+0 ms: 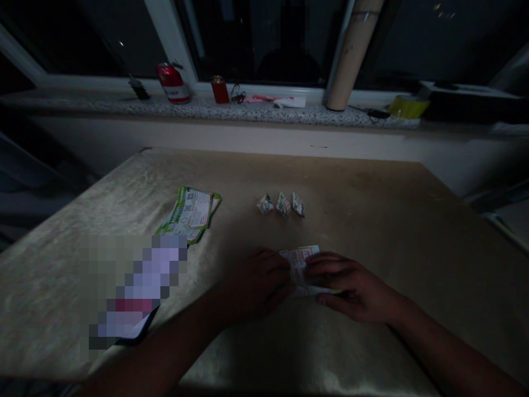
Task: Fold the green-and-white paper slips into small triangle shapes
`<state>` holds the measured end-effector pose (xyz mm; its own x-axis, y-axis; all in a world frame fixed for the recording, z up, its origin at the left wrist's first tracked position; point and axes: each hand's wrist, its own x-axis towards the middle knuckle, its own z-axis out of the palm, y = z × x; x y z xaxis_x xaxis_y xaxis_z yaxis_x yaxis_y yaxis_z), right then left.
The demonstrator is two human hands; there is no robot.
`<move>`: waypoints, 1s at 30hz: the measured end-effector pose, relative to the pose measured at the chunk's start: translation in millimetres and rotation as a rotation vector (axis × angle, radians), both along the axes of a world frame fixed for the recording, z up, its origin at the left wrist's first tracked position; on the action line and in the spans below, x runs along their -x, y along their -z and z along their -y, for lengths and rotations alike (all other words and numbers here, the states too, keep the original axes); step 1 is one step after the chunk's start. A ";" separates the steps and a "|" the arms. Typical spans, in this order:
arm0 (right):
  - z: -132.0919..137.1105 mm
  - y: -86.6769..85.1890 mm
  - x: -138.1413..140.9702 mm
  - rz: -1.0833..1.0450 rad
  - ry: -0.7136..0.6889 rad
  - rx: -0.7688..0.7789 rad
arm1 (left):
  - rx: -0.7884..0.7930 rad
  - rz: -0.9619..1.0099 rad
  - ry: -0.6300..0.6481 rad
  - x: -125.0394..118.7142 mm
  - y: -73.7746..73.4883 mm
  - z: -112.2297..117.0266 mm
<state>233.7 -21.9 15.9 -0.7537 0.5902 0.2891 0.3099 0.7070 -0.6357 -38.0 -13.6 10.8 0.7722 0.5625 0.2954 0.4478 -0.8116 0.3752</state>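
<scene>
A printed sheet of paper (298, 270) with orange and white blocks lies partly folded on the table between my hands. My left hand (258, 284) has its curled fingers at the sheet's left edge; shadow hides part of them. On the other side, my right hand (349, 284) grips the sheet, fingers over the top and thumb at the lower edge. Beyond them stand three small folded paper pieces in a row: a left one (265, 204), a middle one (283, 204) and a right one (298, 204).
Green-and-white printed leaflets (190, 215) lie stacked at left, beside a phone (140, 295) with a blurred screen. The stone windowsill (264, 114) behind the table (372, 220) holds a red can (172, 84), a red jar (220, 90), a cardboard tube (353, 55) and yellow tape (408, 107).
</scene>
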 end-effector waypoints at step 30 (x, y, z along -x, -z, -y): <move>-12.0 16.1 4.6 -0.003 0.416 -0.070 | 0.114 0.085 -0.301 -7.5 13.6 -9.7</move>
